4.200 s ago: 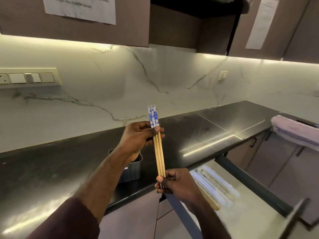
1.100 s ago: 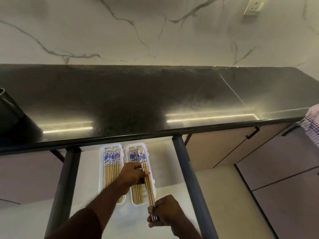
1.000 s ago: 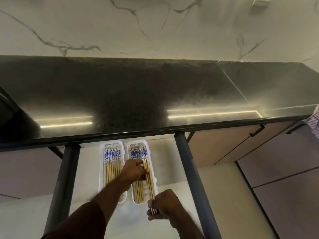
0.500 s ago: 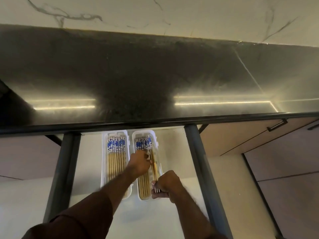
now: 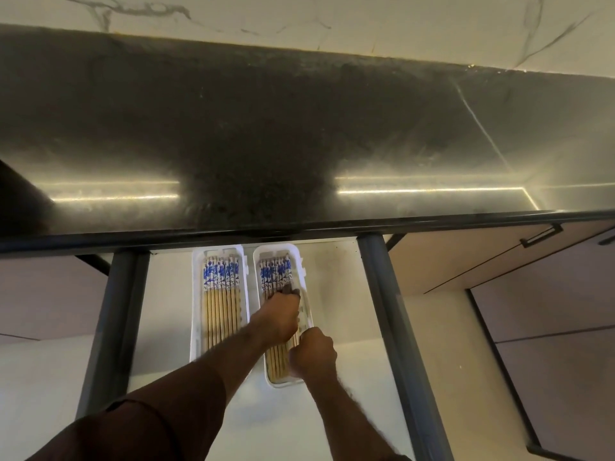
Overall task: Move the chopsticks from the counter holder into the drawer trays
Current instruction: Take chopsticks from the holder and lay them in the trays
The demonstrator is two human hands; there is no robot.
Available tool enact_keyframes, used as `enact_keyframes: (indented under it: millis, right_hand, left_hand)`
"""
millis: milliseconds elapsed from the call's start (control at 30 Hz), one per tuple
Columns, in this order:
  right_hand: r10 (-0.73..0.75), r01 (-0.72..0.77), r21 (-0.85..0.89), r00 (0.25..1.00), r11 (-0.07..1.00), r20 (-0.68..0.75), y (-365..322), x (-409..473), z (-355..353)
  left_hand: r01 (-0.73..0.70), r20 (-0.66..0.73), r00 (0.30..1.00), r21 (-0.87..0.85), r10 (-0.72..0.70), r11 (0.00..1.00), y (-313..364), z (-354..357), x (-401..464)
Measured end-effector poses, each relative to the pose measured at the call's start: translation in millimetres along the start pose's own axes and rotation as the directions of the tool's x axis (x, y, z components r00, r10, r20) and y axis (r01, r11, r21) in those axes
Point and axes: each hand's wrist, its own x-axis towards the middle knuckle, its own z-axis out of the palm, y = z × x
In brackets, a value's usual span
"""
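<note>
Two white trays lie side by side in the open drawer. The left tray holds a row of bamboo chopsticks with blue-and-white tops. The right tray holds more chopsticks of the same kind. My left hand rests over the middle of the right tray, fingers curled down on a bundle of chopsticks. My right hand is closed around the thin ends of that bundle at the tray's near right corner. The bundle lies low in the tray, mostly hidden by my hands.
The drawer has a white floor and dark grey side rails. The black countertop overhangs the trays' far ends. A dark object sits at the counter's left edge. Cabinet fronts with a handle stand to the right.
Both hands carried the chopstick bundle from above the counter down to the drawer and lowered it into the right tray. The view has tilted further down.
</note>
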Motion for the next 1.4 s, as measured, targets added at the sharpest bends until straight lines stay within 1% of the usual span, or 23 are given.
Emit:
enact_keyframes:
  millis: [100,133,200,233,267,333,367,467,500,567,633,700,800,867,1000,1067,1133,1200,1267,1400]
  right_hand:
    - [-0.103,0.089,-0.135,0.990,0.987,-0.095,0.9,-6.8,12.2]
    - [-0.109,0.092,-0.151,0.988,0.984,-0.110,0.0,-7.4,15.7]
    - [-0.114,0.102,-0.109,0.988,0.989,-0.105,-1.4,-8.6,20.7]
    - [-0.108,0.095,-0.116,0.988,0.989,-0.111,-1.7,-7.7,23.7]
    - [-0.104,0.087,-0.119,0.985,0.989,-0.141,-3.1,-8.3,23.0]
    - [-0.167,0.126,-0.157,0.943,0.979,-0.287,-3.3,-6.2,21.5]
    - [-0.199,0.148,-0.176,0.925,0.973,-0.324,-2.2,-5.6,21.0]
    - [-0.188,0.167,-0.149,0.972,0.975,-0.139,-2.9,-10.0,19.1]
    - [-0.185,0.170,-0.136,0.977,0.976,-0.109,-1.8,-10.1,19.2]
    - [-0.182,0.169,-0.123,0.978,0.978,-0.104,1.8,-10.2,18.4]
    - [-0.184,0.173,-0.127,0.980,0.977,-0.081,2.8,-12.2,17.1]
    - [-0.181,0.169,-0.142,0.981,0.975,-0.074,3.4,-16.0,15.8]
    - [-0.133,0.129,-0.103,0.991,0.986,-0.035,4.7,-17.4,17.4]
    - [-0.145,0.139,-0.125,0.989,0.982,-0.037,5.0,-20.1,15.8]
    - [-0.135,0.132,-0.062,0.990,0.989,-0.040,9.2,-24.6,9.6]
    - [-0.103,0.102,-0.054,0.995,0.993,-0.004,13.3,-25.1,7.5]
    - [-0.136,0.137,-0.061,0.990,0.989,0.021,16.8,-24.6,7.3]
    - [-0.166,0.167,-0.102,0.986,0.981,0.017,14.4,-30.3,3.6]
    - [-0.198,0.190,-0.158,0.980,0.969,-0.033,10.8,-35.1,-0.9]
    - [-0.262,0.235,-0.241,0.961,0.942,-0.085,7.6,-41.5,-3.8]
  left_hand:
    - [-0.015,-0.011,1.000,0.057,0.016,0.998,-3.5,-0.2,-0.2]
    - [-0.007,-0.015,1.000,0.075,0.009,0.997,-4.9,0.4,-0.6]
    - [-0.017,-0.007,1.000,0.127,0.018,0.992,-7.0,3.1,-0.5]
    - [-0.029,0.006,1.000,0.152,0.029,0.988,-6.7,4.1,-0.8]
    - [-0.032,0.008,0.999,0.172,0.031,0.985,-6.7,5.1,-0.1]
    - [-0.015,0.005,1.000,0.216,0.015,0.976,-4.6,4.3,0.3]
    - [-0.019,-0.002,1.000,0.249,0.020,0.968,-4.1,4.0,0.4]
    - [-0.053,-0.002,0.998,0.385,0.058,0.921,-4.8,6.3,0.3]
    - [-0.061,0.008,0.998,0.428,0.064,0.902,-4.3,6.9,-0.4]
    - [-0.068,0.019,0.998,0.486,0.067,0.872,-4.9,10.1,0.5]
    - [-0.074,-0.006,0.996,0.530,0.091,0.845,-5.9,12.1,1.8]
    - [-0.086,-0.038,0.991,0.550,0.128,0.830,-7.9,14.4,4.2]
    - [-0.081,-0.063,0.988,0.567,0.142,0.820,-9.4,17.9,8.0]
    - [-0.078,-0.074,0.986,0.576,0.147,0.814,-8.7,19.1,9.3]
    - [-0.095,-0.074,0.983,0.585,0.169,0.805,-6.6,18.0,7.1]
    - [-0.109,-0.070,0.980,0.589,0.184,0.801,-6.4,16.7,5.3]
    - [-0.118,-0.065,0.979,0.587,0.192,0.801,-8.1,16.2,3.6]
    - [-0.124,-0.069,0.977,0.585,0.202,0.801,-10.1,15.6,1.6]
    - [-0.132,-0.082,0.973,0.575,0.218,0.807,-11.0,14.1,-1.5]
    - [-0.141,-0.117,0.963,0.548,0.242,0.825,-12.9,9.0,-11.0]
